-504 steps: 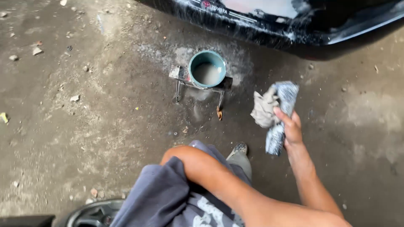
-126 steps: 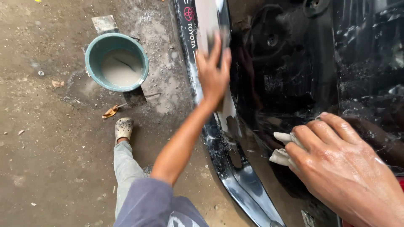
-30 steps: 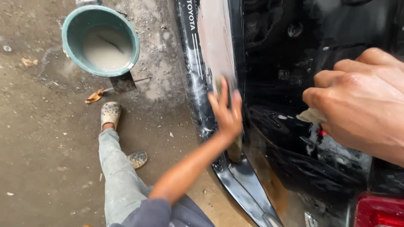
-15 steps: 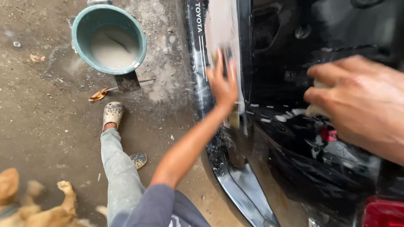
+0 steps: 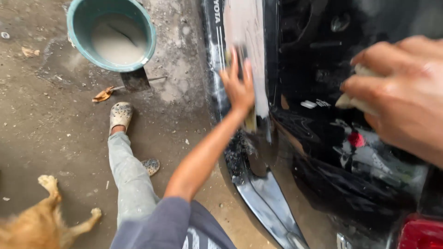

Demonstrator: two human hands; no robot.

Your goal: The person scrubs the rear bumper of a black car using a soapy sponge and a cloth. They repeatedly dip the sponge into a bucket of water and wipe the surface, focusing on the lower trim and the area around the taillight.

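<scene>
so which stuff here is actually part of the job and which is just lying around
In use:
left hand flat on the black car panel
right hand pressing a pale cloth to it
green bucket of cloudy water

Lying about:
dry leaf
ginger animal on the ground

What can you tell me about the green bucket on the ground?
The teal-green bucket is round and looks like plastic, with a thick rim. It stands upright on the dirt ground at the top left, partly cut off by the picture's edge, and holds cloudy grey-white water. It sits on a small dark stand that pokes out beneath it. Pale splashes stain the ground beside it. No hand touches it.
</scene>
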